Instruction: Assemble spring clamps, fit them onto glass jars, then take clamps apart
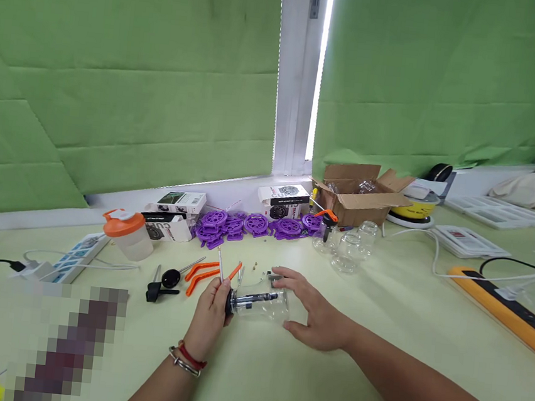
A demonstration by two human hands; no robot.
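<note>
The left hand (211, 312) is holding the jar (264, 306) sideways over the tabletop (407, 321), grip wrapped around its black cap (230, 301); the right hand (316, 312) is curving half-open about the base, contact unclear. Orange handles (202, 277) are lying nearby.

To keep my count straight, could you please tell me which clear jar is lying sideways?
The clear jar between the left hand and right hand; the other jars near the cardboard box stand on end.
</note>
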